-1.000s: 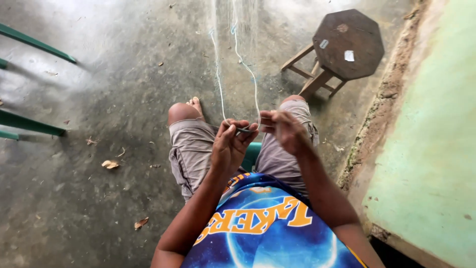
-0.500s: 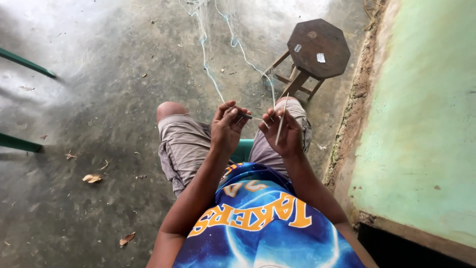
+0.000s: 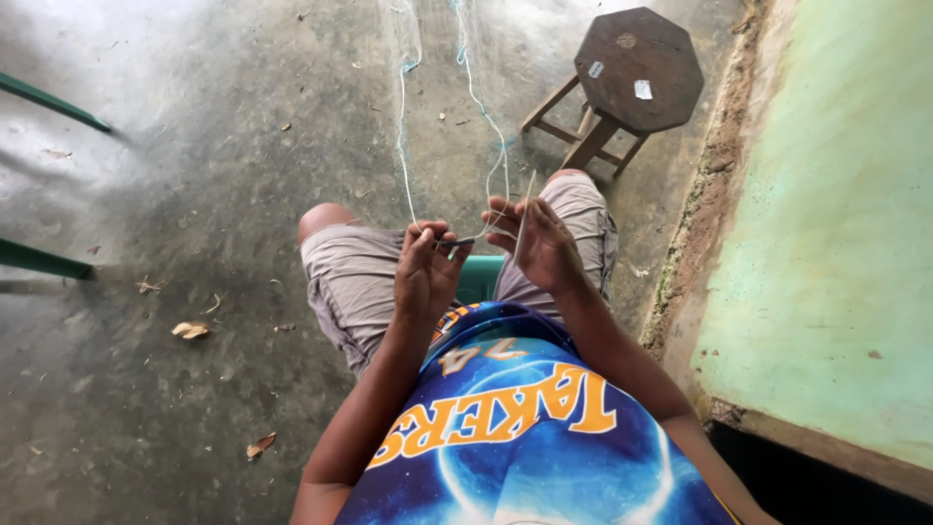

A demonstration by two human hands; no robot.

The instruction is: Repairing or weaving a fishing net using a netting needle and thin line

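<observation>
A: From the head view, what does each hand have?

B: The left hand [image 3: 428, 264] is clenched on a short dark tool [image 3: 455, 242], probably a netting needle, its tip pointing toward the right hand [image 3: 542, 245]. The right hand's grip pinches a thin pale stick [image 3: 525, 212] that stands nearly upright, and the white cord [image 3: 491, 190] loops between the two hands, just above the person's knees.

A: And the net itself?

B: The fine net [image 3: 428, 58] runs from the hands away over the concrete floor [image 3: 194, 175], stretched fairly taut; its far end leaves the picture.

A: How would the knotting be done well here?

B: As a judgement: keep the cord under even tension, hold the stick steady as a gauge, and pass the tool close beside it so the loop does not slacken.

A: What room is there?

B: Taking the wooden stool [image 3: 637, 68] as the mark: it stands just right of the net, so swings that way are tight. Right of the stool a green wall [image 3: 836, 224] and crumbly kerb close in. Well left of the stool the floor lies open, with dry leaves [image 3: 190, 330] and green bars [image 3: 44, 261] at the far edge.
</observation>
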